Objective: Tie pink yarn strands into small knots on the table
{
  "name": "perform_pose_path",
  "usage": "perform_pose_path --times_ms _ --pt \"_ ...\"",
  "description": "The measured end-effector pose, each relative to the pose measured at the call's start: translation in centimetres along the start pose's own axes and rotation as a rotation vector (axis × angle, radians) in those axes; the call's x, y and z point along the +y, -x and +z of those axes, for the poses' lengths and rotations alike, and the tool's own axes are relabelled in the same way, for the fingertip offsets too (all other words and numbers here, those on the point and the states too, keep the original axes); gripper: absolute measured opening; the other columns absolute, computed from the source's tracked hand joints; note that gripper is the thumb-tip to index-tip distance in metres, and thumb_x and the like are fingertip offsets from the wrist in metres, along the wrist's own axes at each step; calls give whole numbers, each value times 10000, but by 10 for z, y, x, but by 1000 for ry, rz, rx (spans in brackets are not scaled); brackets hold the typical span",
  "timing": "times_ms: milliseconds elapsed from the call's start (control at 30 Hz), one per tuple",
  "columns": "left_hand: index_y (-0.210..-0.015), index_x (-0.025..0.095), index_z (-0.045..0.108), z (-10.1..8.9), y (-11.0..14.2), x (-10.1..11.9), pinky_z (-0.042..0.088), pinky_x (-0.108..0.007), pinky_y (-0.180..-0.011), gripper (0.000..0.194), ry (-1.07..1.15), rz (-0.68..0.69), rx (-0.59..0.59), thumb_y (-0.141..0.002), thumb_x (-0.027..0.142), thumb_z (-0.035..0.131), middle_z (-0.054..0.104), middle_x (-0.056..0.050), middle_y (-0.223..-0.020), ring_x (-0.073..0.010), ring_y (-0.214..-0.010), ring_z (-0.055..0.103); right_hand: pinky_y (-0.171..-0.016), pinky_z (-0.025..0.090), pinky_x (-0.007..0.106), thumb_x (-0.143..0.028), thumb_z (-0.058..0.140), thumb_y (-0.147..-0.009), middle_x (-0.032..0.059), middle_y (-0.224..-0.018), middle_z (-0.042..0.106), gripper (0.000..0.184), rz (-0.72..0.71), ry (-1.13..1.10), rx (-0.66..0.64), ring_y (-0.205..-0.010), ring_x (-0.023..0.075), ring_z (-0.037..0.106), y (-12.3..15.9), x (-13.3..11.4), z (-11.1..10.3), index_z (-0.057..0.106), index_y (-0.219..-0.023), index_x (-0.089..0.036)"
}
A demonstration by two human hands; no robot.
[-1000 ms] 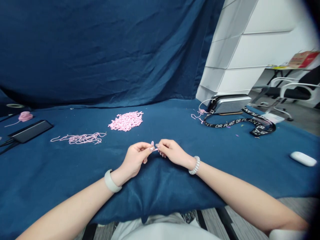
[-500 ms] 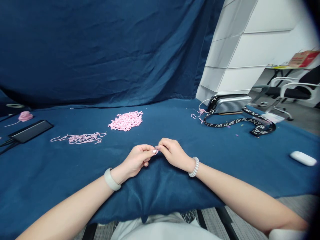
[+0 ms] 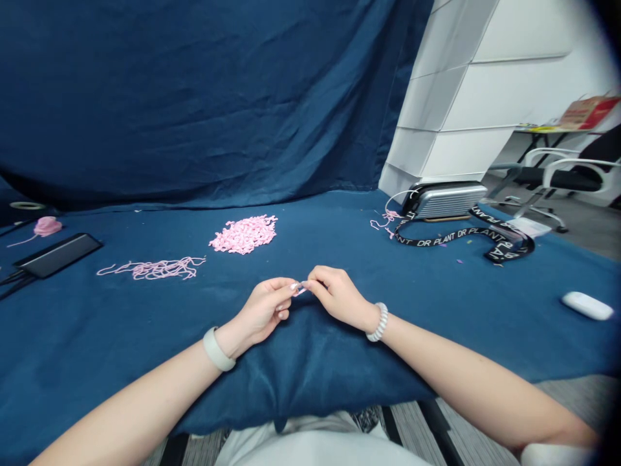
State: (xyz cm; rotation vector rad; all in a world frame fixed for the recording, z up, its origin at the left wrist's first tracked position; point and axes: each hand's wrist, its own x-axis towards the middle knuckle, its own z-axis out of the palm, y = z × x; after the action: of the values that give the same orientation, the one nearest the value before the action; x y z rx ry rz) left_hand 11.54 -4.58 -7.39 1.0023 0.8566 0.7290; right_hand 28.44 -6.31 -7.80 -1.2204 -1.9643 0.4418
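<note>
Near the front edge of the table, my left hand [image 3: 266,307] and my right hand [image 3: 338,296] meet with fingertips pinched. Between them stretches a short pink strand [image 3: 301,288], which looks like yarn; its ends are hidden in my fingers. Beyond my left hand lies a loose bundle of long pink yarn strands [image 3: 162,268]. Farther back sits a heap of small pink yarn pieces [image 3: 244,234], apparently knotted. A small pink ball of yarn [image 3: 47,226] rests at the far left with a tail trailing from it.
A black power bank or similar flat device [image 3: 58,254] with cables lies at left. On the right are a silver ribbed case [image 3: 451,202], a black lettered strap [image 3: 446,240], pink yarn scraps [image 3: 388,220] and a white rounded case [image 3: 587,305]. Blue cloth [image 3: 369,362] covers the table.
My fingertips have drawn slightly apart, the left moving a little to the left, so more of the pink strand shows between them. The things on the table have stayed put.
</note>
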Motion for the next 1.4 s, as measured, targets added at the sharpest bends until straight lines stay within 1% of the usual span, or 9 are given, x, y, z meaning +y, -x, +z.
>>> perform_pose_path --times_ms 267,433,600,733,900,967,1033,1133,1400 --pt "-783 148 619 -1 2 3 206 -116 -383 337 -174 -146 -54 -588 403 720 378 78 -544 23 -446 297 -647 349 170 -269 409 -868 10 -704 548 251 -113 73 -39 -651 46 461 3 3 -1 526 -700 -124" --pt "-736 132 628 -3 5 6 207 -122 -383 299 -294 -222 -115 -585 374 719 402 73 -507 18 -431 304 -652 347 174 -277 388 -877 21 -725 532 246 -279 171 -118 -667 56 444 6 7 0 525 -737 -128" --pt "-661 132 605 -6 3 4 242 -122 -368 272 -363 -226 -164 -570 358 726 424 66 -495 11 -404 328 -667 345 195 -302 337 -893 39 -710 523 300 -361 224 -188 -685 80 435 7 5 3 526 -733 -133" --pt "-624 136 581 -6 3 2 252 -119 -354 291 -364 -214 -147 -541 357 751 464 57 -502 10 -389 345 -649 340 180 -335 387 -874 25 -730 524 273 -241 122 -192 -672 65 437 7 2 5 518 -741 -136" --pt "-654 138 566 -5 3 1 319 -114 -382 267 -283 -197 -154 -587 351 713 514 42 -558 10 -415 384 -597 311 168 -407 478 -817 -2 -675 519 307 34 26 -101 -612 42 416 3 0 0 478 -695 -125" --pt "-671 154 543 -4 3 1 344 -117 -394 244 -214 -181 -145 -609 337 691 543 37 -612 8 -423 405 -583 324 165 -453 369 -857 0 -649 528 398 154 -78 -178 -580 33 428 0 -1 -3 492 -678 -120" --pt "-687 170 520 -4 2 1 357 -123 -399 231 -162 -161 -138 -620 322 680 538 46 -615 1 -420 421 -534 347 160 -526 273 -862 6 -651 538 500 274 -248 -343 -529 28 436 -1 -2 -4 507 -691 -118" --pt "-710 173 515 -3 2 0 357 -125 -400 214 -143 -124 -151 -646 320 657 519 50 -582 -4 -412 422 -441 356 152 -599 290 -822 7 -656 533 535 391 -488 -529 -464 23 426 -1 -2 -2 510 -739 -118" --pt "-709 176 497 -2 1 -4 319 -126 -375 215 -116 -61 -143 -670 338 632 535 44 -593 -2 -388 403 -446 370 126 -542 447 -787 -15 -617 512 439 428 -755 -538 -451 3 427 -2 0 1 484 -730 -108"
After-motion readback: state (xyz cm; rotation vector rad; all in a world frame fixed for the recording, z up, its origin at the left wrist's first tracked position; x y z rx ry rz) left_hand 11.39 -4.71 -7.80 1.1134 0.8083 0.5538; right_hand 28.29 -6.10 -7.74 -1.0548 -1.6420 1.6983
